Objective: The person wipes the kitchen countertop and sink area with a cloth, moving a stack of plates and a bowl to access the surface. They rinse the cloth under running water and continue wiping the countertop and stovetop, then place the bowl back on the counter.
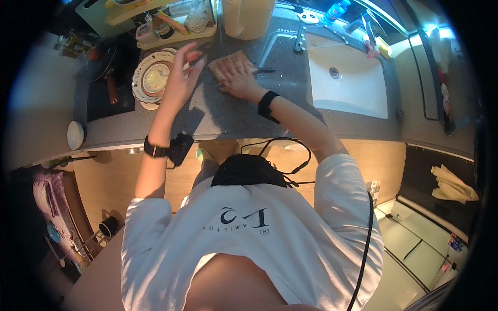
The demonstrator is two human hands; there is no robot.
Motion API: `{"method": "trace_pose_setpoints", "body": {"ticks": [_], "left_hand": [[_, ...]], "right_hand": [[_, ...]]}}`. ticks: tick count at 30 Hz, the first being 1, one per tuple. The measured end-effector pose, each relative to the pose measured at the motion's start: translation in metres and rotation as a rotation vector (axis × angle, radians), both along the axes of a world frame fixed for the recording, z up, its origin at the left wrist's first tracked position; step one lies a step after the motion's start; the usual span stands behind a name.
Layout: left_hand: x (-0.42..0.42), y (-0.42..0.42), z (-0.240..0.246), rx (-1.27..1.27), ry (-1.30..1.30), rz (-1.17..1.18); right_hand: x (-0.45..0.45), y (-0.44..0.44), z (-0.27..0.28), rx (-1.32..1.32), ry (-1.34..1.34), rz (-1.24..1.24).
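My right hand (pixel 238 81) lies palm down on a folded brown cloth (pixel 242 56) and presses it against the grey speckled countertop (pixel 233 120). A thin dark strip (pixel 265 71) sticks out from the cloth's right side. Held above the counter, my left hand (pixel 186 70) has its fingers apart and nothing in them. It partly covers a stack of plates with a scalloped, patterned rim (pixel 137 83), and a small glass bowl (pixel 155 81) seems to sit on top. Both wrists wear black bands.
A white sink (pixel 350 91) is set into the counter at right, with a blue bottle (pixel 335 11) behind it. A large pale container (pixel 249 19) and a rack of jars (pixel 177 37) stand at the back. At left, a lidded pan (pixel 102 60) sits on a black cooktop (pixel 124 105), near a white bowl (pixel 75 135).
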State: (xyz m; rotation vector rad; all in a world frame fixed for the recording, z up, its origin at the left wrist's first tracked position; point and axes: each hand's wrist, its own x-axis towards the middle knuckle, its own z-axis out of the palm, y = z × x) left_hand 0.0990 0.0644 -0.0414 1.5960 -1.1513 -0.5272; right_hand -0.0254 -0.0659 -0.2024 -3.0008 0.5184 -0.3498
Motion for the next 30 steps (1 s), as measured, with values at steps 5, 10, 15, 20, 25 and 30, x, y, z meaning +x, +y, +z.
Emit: {"method": "trace_pose_setpoints", "body": {"ticks": [5,10,15,20,25,30], "left_hand": [[-0.017,0.051,0.002,0.040,-0.027,0.034],[-0.020,0.077,0.002,0.038,0.009,0.041],[-0.019,0.095,0.004,0.069,0.050,0.113],[-0.009,0.115,0.002,0.036,0.012,0.107],[0.015,0.123,-0.001,-0.036,0.021,0.085],[0.043,0.133,0.005,-0.153,-0.067,0.077]], "right_hand": [[-0.089,-0.032,0.004,0.052,0.005,-0.264],[-0.144,-0.060,0.000,0.083,-0.021,-0.389],[-0.144,-0.095,-0.022,0.054,-0.013,-0.391],[-0.164,-0.076,-0.025,0.040,0.079,-0.428],[-0.155,-0.016,0.007,0.154,0.298,-0.483],[-0.091,0.055,0.025,0.230,0.353,-0.411]]}}
